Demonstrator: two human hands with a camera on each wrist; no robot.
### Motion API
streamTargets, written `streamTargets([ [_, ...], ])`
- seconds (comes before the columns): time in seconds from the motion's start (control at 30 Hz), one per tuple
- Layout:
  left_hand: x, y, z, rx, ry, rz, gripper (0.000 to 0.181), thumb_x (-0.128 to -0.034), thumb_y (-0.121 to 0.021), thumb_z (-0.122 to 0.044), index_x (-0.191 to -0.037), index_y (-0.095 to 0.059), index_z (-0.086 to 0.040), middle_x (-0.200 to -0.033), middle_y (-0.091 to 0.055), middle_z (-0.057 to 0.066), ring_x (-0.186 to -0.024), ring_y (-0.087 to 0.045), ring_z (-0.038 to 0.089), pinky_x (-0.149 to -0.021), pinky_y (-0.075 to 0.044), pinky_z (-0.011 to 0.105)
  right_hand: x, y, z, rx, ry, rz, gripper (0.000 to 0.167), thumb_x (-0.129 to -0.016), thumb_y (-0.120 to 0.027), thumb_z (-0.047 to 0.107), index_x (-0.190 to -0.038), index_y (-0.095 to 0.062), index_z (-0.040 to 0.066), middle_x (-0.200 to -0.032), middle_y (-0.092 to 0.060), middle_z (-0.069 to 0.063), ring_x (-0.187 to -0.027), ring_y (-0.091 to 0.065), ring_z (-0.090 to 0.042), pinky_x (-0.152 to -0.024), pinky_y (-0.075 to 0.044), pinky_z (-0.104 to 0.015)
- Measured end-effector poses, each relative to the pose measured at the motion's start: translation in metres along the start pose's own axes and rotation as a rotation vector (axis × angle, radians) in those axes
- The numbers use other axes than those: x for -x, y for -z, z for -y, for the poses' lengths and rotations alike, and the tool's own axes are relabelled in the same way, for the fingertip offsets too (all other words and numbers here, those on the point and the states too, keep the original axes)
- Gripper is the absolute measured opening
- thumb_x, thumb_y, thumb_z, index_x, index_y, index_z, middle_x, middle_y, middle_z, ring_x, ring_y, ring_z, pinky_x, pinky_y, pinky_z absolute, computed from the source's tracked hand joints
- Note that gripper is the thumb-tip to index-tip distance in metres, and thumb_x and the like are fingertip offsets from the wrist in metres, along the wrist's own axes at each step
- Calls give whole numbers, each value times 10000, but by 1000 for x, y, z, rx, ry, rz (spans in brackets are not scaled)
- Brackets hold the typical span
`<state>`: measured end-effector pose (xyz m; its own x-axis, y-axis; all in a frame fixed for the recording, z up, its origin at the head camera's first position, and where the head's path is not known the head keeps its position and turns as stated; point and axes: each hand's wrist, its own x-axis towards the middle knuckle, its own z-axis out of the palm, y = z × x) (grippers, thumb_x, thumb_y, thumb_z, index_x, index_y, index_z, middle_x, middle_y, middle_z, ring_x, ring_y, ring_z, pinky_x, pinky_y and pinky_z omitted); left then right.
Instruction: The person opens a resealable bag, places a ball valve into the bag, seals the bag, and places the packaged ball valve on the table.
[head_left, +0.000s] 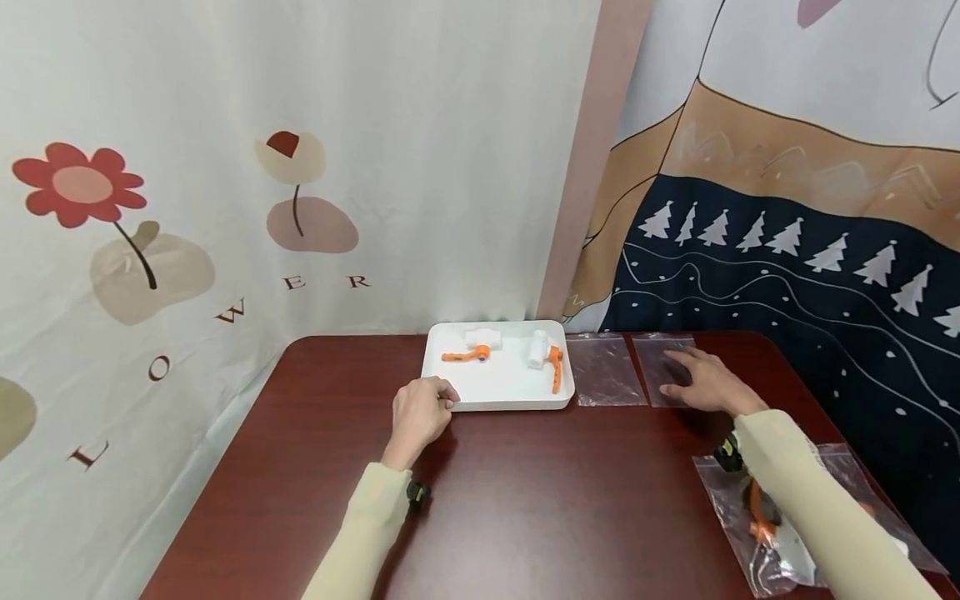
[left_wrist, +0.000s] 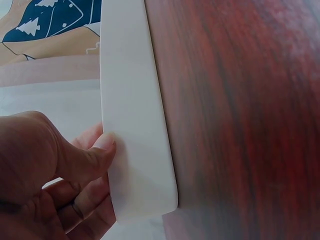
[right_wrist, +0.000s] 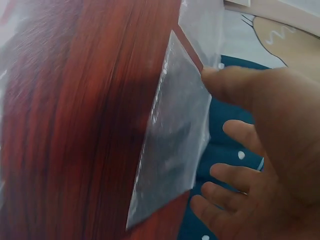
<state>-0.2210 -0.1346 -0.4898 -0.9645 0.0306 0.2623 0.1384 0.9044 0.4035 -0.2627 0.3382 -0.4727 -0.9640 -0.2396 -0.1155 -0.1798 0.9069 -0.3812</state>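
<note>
My left hand grips the front left corner of a white tray; the left wrist view has the thumb on its rim. Two small white pieces with orange handles lie in the tray, one at the left and one at the right. My right hand is over a flat clear plastic bag, fingers spread and holding nothing. Whether its fingertips touch the bag, I cannot tell. In the right wrist view, the thumb is near the edge of this bag.
Another flat clear bag lies between the tray and the right-hand bag. Below my right forearm, a filled clear bag with orange and white pieces rests on the dark red table. Printed curtains hang behind the table.
</note>
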Motion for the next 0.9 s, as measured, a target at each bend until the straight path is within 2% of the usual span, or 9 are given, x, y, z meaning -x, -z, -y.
streamTargets([
  [0.23,-2,1,-1,5,22,24,234,-826,-714,-30,-766,-775,-248,-778,-739,-90,-754,-661,226,-671,-517,381,-15,-7,5,13,-24,53,746,-951,-698,289,-1546,-370,-21,-1582,-194,-433,-1416,-220,-655,-1124,-277,-767],
  [0.47,-3,3,-2,-2,20,22,235,-831,-715,-26,-770,-782,-242,-782,-744,-80,-744,-658,222,-674,-520,378,-17,-12,3,25,-52,108,711,-972,-679,311,-1541,-392,-4,-1571,-186,-456,-1425,-214,-660,-1142,-267,-752],
  [0.9,-1,3,-4,1,26,21,239,-820,-721,-22,-761,-770,-249,-765,-735,-93,-734,-654,218,-681,-520,396,4,-14,4,44,-19,119,718,-954,-711,326,-1530,-424,8,-1558,-221,-458,-1397,-275,-664,-1100,-311,-766],
])
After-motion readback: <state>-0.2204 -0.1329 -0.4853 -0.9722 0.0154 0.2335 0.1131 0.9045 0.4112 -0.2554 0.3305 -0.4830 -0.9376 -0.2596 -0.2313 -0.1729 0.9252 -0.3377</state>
